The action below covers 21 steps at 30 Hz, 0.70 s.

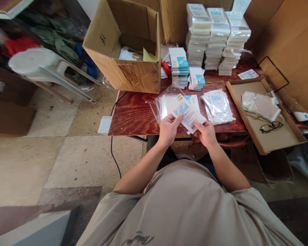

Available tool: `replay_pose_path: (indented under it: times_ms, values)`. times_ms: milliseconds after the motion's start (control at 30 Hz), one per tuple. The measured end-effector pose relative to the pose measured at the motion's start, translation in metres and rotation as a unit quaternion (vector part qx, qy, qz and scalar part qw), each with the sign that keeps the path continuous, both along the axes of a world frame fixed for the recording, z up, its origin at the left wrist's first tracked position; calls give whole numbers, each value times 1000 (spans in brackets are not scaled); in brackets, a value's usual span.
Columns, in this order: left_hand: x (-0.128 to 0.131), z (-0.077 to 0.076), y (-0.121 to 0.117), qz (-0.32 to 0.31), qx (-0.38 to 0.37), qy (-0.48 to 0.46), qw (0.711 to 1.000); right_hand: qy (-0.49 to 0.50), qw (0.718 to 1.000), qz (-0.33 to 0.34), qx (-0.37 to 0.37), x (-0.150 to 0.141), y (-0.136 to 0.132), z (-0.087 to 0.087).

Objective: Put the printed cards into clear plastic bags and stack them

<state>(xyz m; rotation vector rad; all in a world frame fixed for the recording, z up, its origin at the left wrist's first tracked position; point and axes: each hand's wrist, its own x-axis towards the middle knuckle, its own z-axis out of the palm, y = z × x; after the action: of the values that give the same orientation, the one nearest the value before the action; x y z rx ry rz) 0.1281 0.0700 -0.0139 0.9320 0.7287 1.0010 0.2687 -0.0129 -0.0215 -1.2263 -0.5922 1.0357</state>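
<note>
While an open carton (136, 77) covers the tabletop's (128, 116) rear left corner, bagged stacks (198, 44) line the back edge. Left hand (168, 130) and right hand (207, 132) grip a printed card (187, 114) near the front edge, seemingly above clear sleeves (164, 106).

A pale tiled floor (77, 160) (scuffed and speckled) is overlooked by a white stool (32, 63); a reddish desk (128, 116) is backed by cardboard (295, 44).
</note>
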Motion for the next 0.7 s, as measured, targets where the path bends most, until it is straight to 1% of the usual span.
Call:
replay_pose_path:
  times_ms: [67,100,167,267,333,433,567,633,700]
  values:
    - [-3,0,3,6,4,4,1000,-1,998,49,-29,4,-7,0]
    - [-3,0,3,2,6,11,1000,-5,998,51,-40,5,-9,0]
    - [-4,2,1,-1,19,22,1000,-19,998,17,-54,2,-11,-2]
    - [-2,6,-5,4,35,29,999,-45,995,-57,-66,-7,-7,-4]
    - [-2,6,-7,-3,38,37,999,-65,992,-71,-79,-9,-3,-4]
    - [-4,4,-7,-23,33,43,998,-79,993,-50,-77,-4,-2,-4]
    - [-4,-1,-6,-73,32,52,995,-84,993,-43,-70,7,-7,-4]
    - [0,-2,-6,-75,42,62,994,-106,990,-44,-77,9,-10,0]
    - [5,-3,-5,-78,50,67,993,-109,992,-26,-61,10,-12,6]
